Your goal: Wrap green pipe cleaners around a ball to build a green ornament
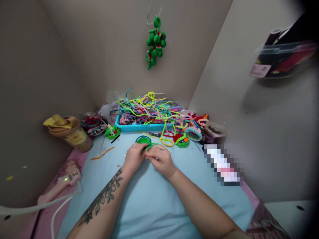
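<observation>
Head view: two hands (pixel 136 154), one blue-rimmed piece (pixel 144 141).

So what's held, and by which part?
Green piece, seemingly by its near edge, in the left hand and right hand; exact grip hidden.

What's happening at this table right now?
A person's left hand and right hand meet at the fingertips, pinching a green fuzzy strand between them. A round green piece with a blue rim sits just beyond the left fingers; whether they grip it too is hard to tell. Behind lies a blue tray heaped with colorful pipe cleaners, and an orange pipe cleaner lies off to the left.
</observation>
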Motion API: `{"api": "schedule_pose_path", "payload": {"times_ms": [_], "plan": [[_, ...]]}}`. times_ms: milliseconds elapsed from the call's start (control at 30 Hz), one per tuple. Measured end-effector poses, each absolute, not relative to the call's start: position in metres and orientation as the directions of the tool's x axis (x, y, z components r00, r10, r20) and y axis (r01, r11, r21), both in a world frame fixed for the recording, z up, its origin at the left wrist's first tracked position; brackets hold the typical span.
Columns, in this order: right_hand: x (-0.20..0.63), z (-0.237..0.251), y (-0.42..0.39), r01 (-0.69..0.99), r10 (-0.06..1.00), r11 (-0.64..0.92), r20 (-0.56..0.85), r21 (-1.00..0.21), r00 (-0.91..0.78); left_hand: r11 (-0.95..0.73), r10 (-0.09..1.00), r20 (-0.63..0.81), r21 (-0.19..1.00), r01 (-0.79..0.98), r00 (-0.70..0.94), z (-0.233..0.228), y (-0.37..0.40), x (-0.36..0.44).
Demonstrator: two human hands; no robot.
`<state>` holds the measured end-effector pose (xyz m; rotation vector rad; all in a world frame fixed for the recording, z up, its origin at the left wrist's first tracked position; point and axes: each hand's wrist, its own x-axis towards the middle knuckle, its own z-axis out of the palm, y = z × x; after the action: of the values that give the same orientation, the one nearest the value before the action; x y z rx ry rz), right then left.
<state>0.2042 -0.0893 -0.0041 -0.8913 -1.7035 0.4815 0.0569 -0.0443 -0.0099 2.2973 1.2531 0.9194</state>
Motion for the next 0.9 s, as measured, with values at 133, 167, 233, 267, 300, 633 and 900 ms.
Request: {"api": "schedule_pose_path", "payload": {"times_ms": [133,167,233,267,300,633,900], "plan": [[0.204,0.005,-0.099,-0.036,0.79,0.534,0.513,-0.845,-0.335,-0.461,0.885,0.385,0.639,0.616,0.263,-0.015,-0.037,0.054],[0.205,0.005,-0.1,-0.1,0.805,0.468,0.471,-0.878,-0.36,-0.435,0.899,0.369,0.672,0.6,0.238,-0.016,-0.036,0.053],[0.208,0.002,-0.096,-0.192,0.877,0.353,0.395,-0.916,-0.272,-0.386,0.922,0.313,0.748,0.54,0.226,-0.017,-0.033,0.052],[0.21,-0.001,-0.092,-0.211,0.92,0.325,0.36,-0.922,-0.153,-0.364,0.931,0.284,0.78,0.509,0.229,-0.017,-0.033,0.053],[0.211,-0.004,-0.088,-0.195,0.945,0.321,0.328,-0.927,-0.005,-0.344,0.937,0.26,0.805,0.483,0.235,-0.017,-0.033,0.053],[0.209,-0.014,-0.071,0.396,0.834,0.387,0.499,-0.833,0.236,-0.583,0.812,0.467,0.61,0.536,0.35,-0.013,-0.044,0.062],[0.214,-0.023,-0.063,0.39,0.844,0.301,0.433,-0.87,0.315,-0.538,0.843,0.456,0.686,0.49,0.287,-0.015,-0.044,0.063]]}}
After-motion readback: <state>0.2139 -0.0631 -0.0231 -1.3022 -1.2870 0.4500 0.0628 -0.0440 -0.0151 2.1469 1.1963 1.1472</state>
